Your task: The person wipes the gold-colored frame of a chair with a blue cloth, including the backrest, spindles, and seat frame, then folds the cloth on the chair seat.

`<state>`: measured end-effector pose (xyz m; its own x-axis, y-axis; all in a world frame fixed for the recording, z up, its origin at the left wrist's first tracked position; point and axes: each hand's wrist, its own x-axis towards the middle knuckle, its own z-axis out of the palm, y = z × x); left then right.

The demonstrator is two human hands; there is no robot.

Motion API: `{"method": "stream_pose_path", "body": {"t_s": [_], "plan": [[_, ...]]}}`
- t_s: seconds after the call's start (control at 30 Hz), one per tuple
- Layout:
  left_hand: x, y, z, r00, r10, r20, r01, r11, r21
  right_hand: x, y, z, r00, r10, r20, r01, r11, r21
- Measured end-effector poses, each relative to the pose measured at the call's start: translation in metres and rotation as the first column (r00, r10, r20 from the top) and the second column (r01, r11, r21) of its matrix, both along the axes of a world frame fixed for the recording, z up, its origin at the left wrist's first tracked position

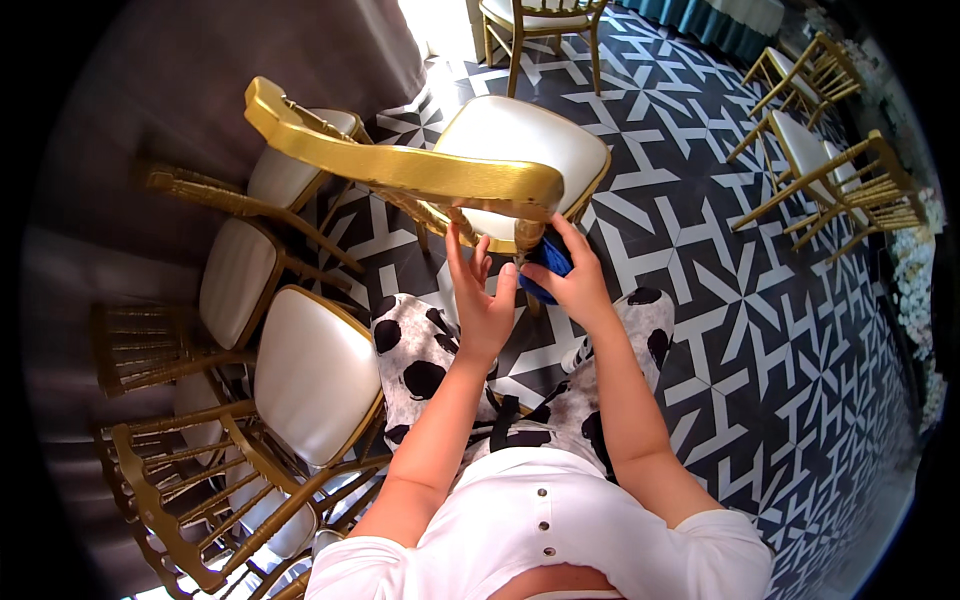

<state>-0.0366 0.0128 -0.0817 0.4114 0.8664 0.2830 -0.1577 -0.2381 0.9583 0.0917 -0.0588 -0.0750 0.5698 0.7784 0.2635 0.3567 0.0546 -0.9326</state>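
In front of me stands a gold chair with its curved top rail (400,165) toward me and a white padded seat (525,135) beyond it. My right hand (578,283) grips a bunched blue cloth (545,268) against the chair's right back post, just under the rail's end. My left hand (484,302) is beside it, fingers apart and pointing up, with nothing visible in it. Its fingertips are close to the chair's back spindles; I cannot tell whether they touch. Part of the cloth is hidden behind my right fingers.
Gold chairs with white seats (312,375) crowd together on the left, beside a grey-brown curtain (230,60). Another chair (545,18) stands at the far side, and several (820,160) at the far right. White flowers (915,270) line the right edge of the patterned floor (735,310).
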Motion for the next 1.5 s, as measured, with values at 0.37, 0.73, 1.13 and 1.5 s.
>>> {"method": "stream_pose_path", "body": {"t_s": [0.37, 0.73, 1.13, 1.5], "plan": [[-0.016, -0.002, -0.035, 0.997, -0.045, -0.070, 0.040, 0.997, -0.068, -0.004, 0.003, -0.136, 0.985, 0.018, -0.170, -0.034, 0.995, -0.090], [-0.020, 0.009, -0.066, 0.924, 0.020, -0.381, -0.020, 1.000, 0.003, -0.018, 0.015, -0.084, 0.974, -0.222, -0.032, 0.222, 0.975, -0.004], [0.016, -0.007, -0.051, 0.985, -0.163, -0.050, 0.135, 0.923, -0.360, -0.007, -0.006, -0.008, 0.959, -0.243, -0.146, 0.282, 0.880, 0.383], [0.034, -0.010, -0.108, 0.905, -0.048, -0.423, -0.092, 0.948, -0.304, 0.056, 0.036, -0.154, 0.692, -0.110, -0.713, 0.161, 0.987, 0.004]]}}
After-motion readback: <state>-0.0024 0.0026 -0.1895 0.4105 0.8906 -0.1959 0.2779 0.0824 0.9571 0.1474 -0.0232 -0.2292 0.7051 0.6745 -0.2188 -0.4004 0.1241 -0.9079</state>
